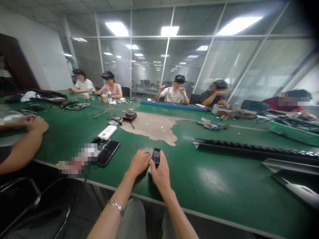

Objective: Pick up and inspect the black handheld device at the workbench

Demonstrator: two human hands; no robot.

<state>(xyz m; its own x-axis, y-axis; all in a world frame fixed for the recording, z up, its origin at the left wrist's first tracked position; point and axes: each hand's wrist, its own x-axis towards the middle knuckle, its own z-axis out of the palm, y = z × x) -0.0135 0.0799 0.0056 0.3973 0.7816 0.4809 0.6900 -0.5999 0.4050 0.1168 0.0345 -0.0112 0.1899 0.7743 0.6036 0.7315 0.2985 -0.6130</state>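
Note:
A small dark box-shaped device (156,155) stands near the front of the green table (206,179), its upper end showing a grey part and a bluish patch. My right hand (160,172) is closed around it, thumb on the left side and fingers on the right. Just to the left, my left hand (140,162) rests at the tabletop with its fingers curled downward. Whatever those fingers hold, if anything, is hidden beneath them. A silvery bracelet (116,206) circles my left wrist.
A black phone (109,153) and a white power bank (107,132) lie to the left. Long black rails (249,151) extend along the right. Beyond is a torn brown sheet (154,126). A neighbour's hands (37,124) rest at left; several people sit across the table.

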